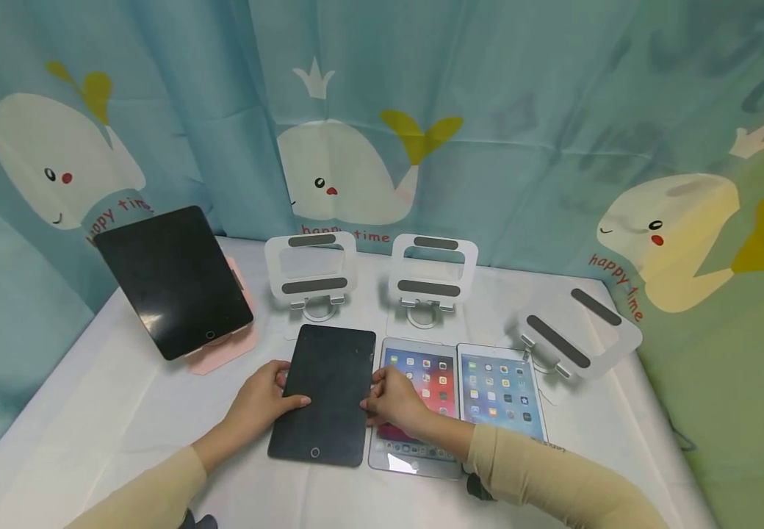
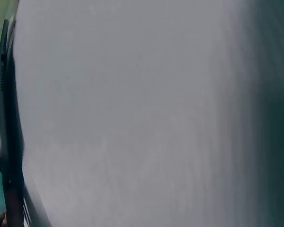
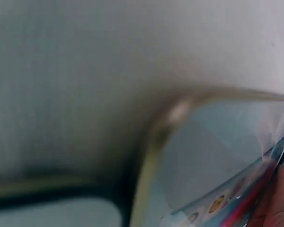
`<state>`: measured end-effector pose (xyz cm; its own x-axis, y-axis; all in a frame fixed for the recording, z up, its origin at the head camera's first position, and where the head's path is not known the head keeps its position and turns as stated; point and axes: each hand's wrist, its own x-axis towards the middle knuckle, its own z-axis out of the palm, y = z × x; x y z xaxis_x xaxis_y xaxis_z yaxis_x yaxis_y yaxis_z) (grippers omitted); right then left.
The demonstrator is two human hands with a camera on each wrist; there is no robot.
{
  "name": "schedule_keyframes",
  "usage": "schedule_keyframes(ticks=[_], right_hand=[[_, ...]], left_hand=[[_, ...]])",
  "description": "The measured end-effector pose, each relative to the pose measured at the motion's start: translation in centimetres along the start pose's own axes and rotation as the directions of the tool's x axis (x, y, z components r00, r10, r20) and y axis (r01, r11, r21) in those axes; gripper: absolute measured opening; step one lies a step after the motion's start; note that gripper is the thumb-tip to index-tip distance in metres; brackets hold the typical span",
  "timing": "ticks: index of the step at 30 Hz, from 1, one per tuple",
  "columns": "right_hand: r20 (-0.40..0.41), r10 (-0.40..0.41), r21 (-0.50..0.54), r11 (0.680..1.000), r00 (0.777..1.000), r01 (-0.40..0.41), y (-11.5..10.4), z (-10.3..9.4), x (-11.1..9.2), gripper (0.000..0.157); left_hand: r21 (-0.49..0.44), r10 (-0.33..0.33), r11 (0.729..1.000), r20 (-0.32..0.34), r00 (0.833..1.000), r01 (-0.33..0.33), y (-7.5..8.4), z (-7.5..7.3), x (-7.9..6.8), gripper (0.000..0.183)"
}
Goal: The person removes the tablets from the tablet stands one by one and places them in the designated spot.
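A dark tablet (image 1: 326, 393) with a blank screen lies flat on the white table (image 1: 124, 411), its home button toward me. My left hand (image 1: 281, 393) grips its left edge, thumb on the glass. My right hand (image 1: 378, 393) grips its right edge, the wrist lying over a lit tablet (image 1: 424, 382) beside it. A second lit tablet (image 1: 501, 393) lies further right. In the left wrist view only the dark tablet's edge (image 2: 7, 142) shows. The right wrist view is blurred, with a lit tablet's corner (image 3: 217, 179) and a fingertip (image 3: 280, 198).
Another black tablet (image 1: 173, 279) leans on a pink stand (image 1: 223, 351) at the back left. Three white tablet stands (image 1: 311, 273), (image 1: 432, 278), (image 1: 577, 330) stand bare behind the flat tablets. A whale-print curtain (image 1: 488, 132) closes off the back and sides.
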<state>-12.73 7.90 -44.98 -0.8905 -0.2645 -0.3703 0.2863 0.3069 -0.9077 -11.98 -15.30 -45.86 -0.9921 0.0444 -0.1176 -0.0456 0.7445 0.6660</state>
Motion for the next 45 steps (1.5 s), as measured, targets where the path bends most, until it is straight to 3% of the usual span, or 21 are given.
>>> schedule_keyframes(ticks=[7, 13, 21, 28, 32, 37, 45], right_hand=[[-0.016, 0.008, -0.001, 1.0, 1.0, -0.008, -0.4, -0.2, -1.1, 0.04], [0.041, -0.04, -0.12, 0.992, 0.998, 0.045, -0.7, -1.5, -1.1, 0.043], [0.106, -0.099, -0.313, 0.941, 0.989, 0.128, -1.7, -3.0, -0.2, 0.042], [0.108, -0.116, -0.28, 0.949, 0.987, 0.142, -2.3, -3.3, 0.3, 0.041], [0.101, -0.132, -0.311, 0.937, 0.986, 0.158, -2.5, -3.3, 0.4, 0.042], [0.069, -0.165, -0.341, 0.923, 0.984, 0.179, -3.0, -3.0, 0.8, 0.044], [0.023, -0.208, -0.304, 0.93, 0.978, 0.205, -4.1, -2.3, 1.6, 0.044]], left_hand=[[-0.002, 0.001, 1.0, -0.001, 1.0, -0.001, 0.1, -0.1, 0.0, 0.063], [-0.02, 0.012, 1.0, 0.009, 1.0, -0.012, 0.4, 0.1, 0.4, 0.064], [-0.04, 0.009, 0.999, 0.028, 1.0, -0.008, 0.5, -0.3, 0.5, 0.049], [-0.062, 0.019, 0.998, -0.009, 1.0, -0.019, 0.7, -1.0, 0.2, 0.042], [-0.07, 0.037, 0.997, -0.031, 0.999, -0.039, 1.1, -1.0, 0.0, 0.043], [-0.124, 0.008, 0.992, -0.07, 0.998, -0.017, 1.6, -1.2, -0.4, 0.044], [-0.203, -0.027, 0.979, -0.154, 0.988, -0.005, 1.5, -2.6, -1.0, 0.048]])
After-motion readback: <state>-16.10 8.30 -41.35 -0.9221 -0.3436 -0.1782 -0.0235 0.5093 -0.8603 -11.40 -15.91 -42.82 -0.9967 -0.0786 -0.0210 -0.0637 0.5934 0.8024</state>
